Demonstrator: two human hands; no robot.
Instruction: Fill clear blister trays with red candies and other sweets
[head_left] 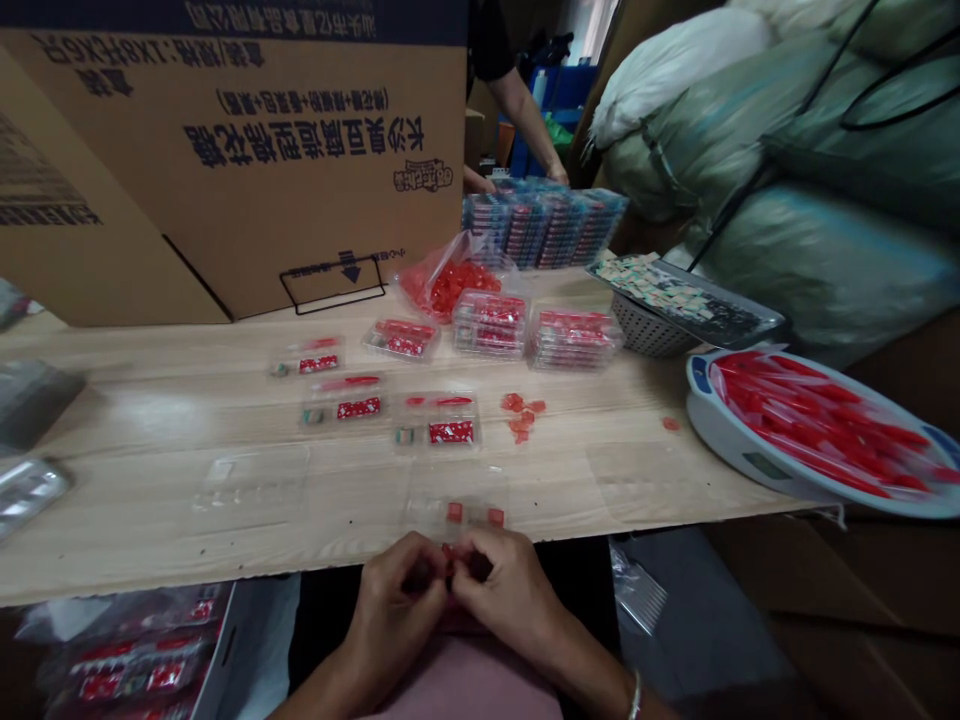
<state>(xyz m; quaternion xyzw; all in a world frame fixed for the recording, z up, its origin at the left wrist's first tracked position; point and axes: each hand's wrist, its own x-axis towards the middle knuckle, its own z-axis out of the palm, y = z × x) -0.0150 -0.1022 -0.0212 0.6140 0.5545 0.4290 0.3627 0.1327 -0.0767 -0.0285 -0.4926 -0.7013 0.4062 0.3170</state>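
Observation:
Just off the table's front edge, my left hand [397, 598] and my right hand [506, 585] meet, fingertips pinched together. A small translucent red piece [449, 560] shows between them, held by both; its kind is too small to make out. Directly beyond my fingers lies a clear plastic tray [420, 490] with two red squares [454, 512] in it. Several loose reddish pieces [517, 415] are scattered farther back. A filled clear pack [439, 425] stands left of them, holding a red stick-shaped item, a red dotted packet and a small pale block.
A big carton [315, 160] stands at the back left. Stacked packs [574, 340] and a bag of red pieces [457, 285] sit mid-table. At right is a white basin [750, 435] of red wrapped items. Another person's arm [529, 115] reaches to stacks behind.

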